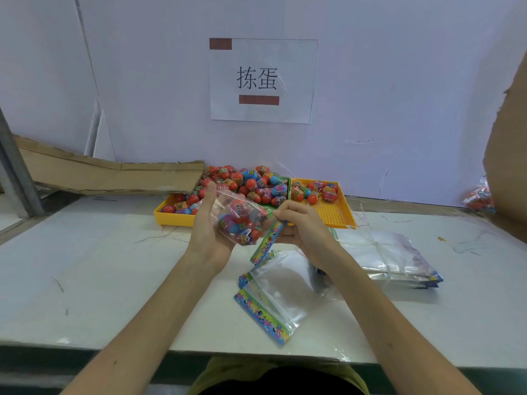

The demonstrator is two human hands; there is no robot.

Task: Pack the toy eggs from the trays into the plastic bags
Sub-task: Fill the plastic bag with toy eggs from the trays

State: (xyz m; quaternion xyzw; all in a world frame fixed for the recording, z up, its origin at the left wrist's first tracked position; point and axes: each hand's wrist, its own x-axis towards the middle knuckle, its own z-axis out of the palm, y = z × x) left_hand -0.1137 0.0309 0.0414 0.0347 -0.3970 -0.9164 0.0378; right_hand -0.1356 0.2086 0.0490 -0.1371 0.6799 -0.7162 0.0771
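My left hand (209, 223) cups the filled bag (241, 220) at 12 o'clock over the table (99, 280); right hand (299, 226) pinches its printed top. Thin, slippery plastic, lumpy eggs: I'd hold underneath.

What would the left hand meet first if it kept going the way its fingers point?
The left hand, cradling the filled bag, points away toward the heap of eggs in the left tray. It would probably reach those eggs first, though depth is hard to judge.
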